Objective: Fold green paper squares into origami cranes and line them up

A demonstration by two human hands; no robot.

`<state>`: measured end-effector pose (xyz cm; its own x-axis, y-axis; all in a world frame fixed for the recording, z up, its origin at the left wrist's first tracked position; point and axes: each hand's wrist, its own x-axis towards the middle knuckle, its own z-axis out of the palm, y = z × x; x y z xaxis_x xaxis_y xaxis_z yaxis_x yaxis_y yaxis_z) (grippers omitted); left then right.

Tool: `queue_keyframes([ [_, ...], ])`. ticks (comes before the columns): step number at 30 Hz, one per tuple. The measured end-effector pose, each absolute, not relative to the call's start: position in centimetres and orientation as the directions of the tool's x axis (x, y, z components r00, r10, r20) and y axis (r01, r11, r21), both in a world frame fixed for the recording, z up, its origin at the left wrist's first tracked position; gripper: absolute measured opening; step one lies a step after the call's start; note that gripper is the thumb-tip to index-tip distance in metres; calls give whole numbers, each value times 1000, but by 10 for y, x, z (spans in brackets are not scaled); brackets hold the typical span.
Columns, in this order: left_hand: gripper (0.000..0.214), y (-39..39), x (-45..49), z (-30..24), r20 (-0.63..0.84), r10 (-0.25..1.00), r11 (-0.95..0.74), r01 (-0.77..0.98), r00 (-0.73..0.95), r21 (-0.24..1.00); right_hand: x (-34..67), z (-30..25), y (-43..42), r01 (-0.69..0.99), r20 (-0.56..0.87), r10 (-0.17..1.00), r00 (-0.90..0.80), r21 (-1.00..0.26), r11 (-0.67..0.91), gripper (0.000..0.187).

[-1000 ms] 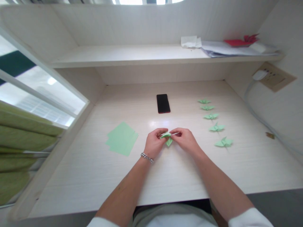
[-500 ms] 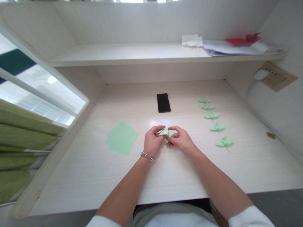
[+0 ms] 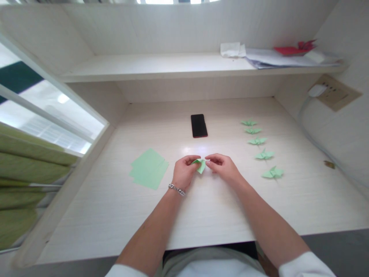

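A partly folded piece of green origami paper is held between both hands at the middle of the desk. My left hand, with a silver chain bracelet above it, pinches the paper's left side between thumb and fingers. On the other side, my right hand has its thumb and index finger closed on the right edge. The fingers cover part of the folds. To the right, several finished green paper cranes stand in a line. Left of my hands lies a small stack of green paper sheets.
A black phone lies on the desk beyond my hands. Above, a shelf carries papers and a red folded paper piece. At right, a white plug and cable sit in a wall socket.
My right thumb and fingers have shifted on the paper's right edge. The paper has turned, and a pointed flap now hangs toward me. My left hand keeps its pinch.
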<state>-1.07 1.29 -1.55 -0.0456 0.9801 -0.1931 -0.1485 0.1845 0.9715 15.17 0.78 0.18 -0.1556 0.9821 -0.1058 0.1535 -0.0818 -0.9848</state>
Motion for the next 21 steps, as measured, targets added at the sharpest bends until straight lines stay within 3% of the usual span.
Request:
queue_keyframes([
  [3,26,11,-9,-15,-201,980,200,-128,9,971,156,3,9,292,15,993,-115,-955,49,26],
  [7,25,10,-8,-16,-172,983,172,7,60,985,157,2,8,402,18,987,-159,-912,81,19],
  [21,25,7,-11,-5,-119,980,65,311,157,948,152,11,4,388,21,984,-178,-917,90,17],
])
